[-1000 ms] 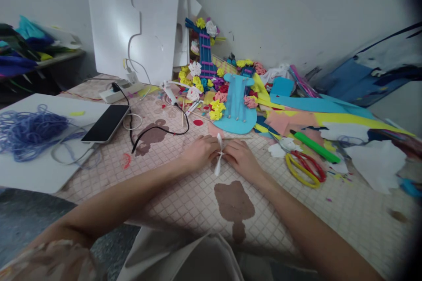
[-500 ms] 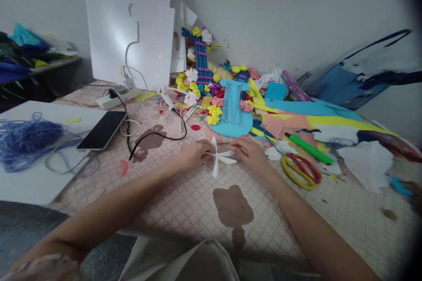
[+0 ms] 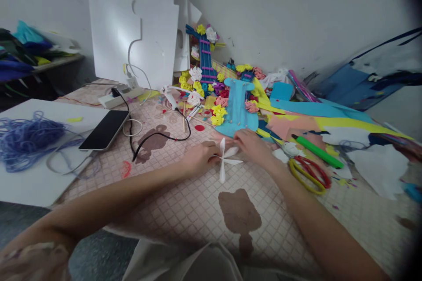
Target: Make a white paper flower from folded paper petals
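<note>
My left hand [image 3: 200, 159] is closed, its fingertips pinching a white paper flower [image 3: 223, 169] at the centre. Several narrow white petals spread out from that centre, above the quilted tablecloth. My right hand [image 3: 252, 145] is just right of the flower, beside its upper right petal. Its fingers are curled together, and whatever they pinch is hidden. Just beyond the right fingertips lies a light blue guitar-shaped cutout [image 3: 242, 109], edged with yellow and pink crumpled-paper flowers [image 3: 218, 115].
Scissors with red and yellow handles [image 3: 306, 175] and a green cutter [image 3: 318, 151] lie right of my right arm. A white glue gun [image 3: 169, 99] trails a black cord toward the left. A phone [image 3: 104, 130] and tangled blue yarn [image 3: 29, 136] rest on a white board [image 3: 36, 189].
The view has shifted slightly, moving everything right. My right hand has moved a little forward, toward the blue cutout. My left hand still pinches the flower.
</note>
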Demonstrator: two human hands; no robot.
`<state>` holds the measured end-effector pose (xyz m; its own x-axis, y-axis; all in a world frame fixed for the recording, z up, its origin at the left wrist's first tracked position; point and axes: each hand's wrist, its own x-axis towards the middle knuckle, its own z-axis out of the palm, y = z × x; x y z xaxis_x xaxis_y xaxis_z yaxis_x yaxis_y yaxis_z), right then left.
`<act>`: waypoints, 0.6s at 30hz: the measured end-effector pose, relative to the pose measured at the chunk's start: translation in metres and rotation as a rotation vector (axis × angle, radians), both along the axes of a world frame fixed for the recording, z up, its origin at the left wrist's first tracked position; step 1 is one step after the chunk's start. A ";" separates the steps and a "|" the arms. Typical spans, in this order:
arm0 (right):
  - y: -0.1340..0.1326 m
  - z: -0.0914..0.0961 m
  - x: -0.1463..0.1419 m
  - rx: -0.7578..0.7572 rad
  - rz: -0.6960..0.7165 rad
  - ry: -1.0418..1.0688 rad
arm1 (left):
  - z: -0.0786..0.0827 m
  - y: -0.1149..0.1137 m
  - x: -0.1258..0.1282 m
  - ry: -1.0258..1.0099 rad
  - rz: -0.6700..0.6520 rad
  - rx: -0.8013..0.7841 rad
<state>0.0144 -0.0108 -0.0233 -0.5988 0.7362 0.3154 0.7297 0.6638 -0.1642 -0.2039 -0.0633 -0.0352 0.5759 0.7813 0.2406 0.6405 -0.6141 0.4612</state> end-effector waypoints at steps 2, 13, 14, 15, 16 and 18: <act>-0.004 0.009 0.012 0.020 -0.092 0.064 | -0.001 0.005 -0.001 0.014 -0.041 0.017; -0.049 0.012 0.023 0.044 -0.044 0.197 | -0.001 0.007 -0.006 -0.024 -0.017 -0.045; -0.047 0.010 0.024 0.030 -0.072 0.198 | 0.000 0.007 -0.007 -0.029 -0.023 -0.045; -0.044 0.007 0.026 0.022 -0.108 0.205 | 0.001 0.007 -0.008 -0.034 -0.034 -0.040; -0.041 0.006 0.028 0.012 -0.146 0.219 | 0.002 0.007 -0.010 -0.039 -0.049 -0.035; -0.036 0.004 0.030 -0.038 -0.206 0.265 | 0.003 0.007 -0.011 -0.038 -0.081 -0.028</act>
<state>0.0441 -0.0466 -0.0191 -0.3367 0.8475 0.4104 0.7767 0.4963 -0.3877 -0.2151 -0.0565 -0.0322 0.6279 0.7395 0.2424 0.5712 -0.6495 0.5018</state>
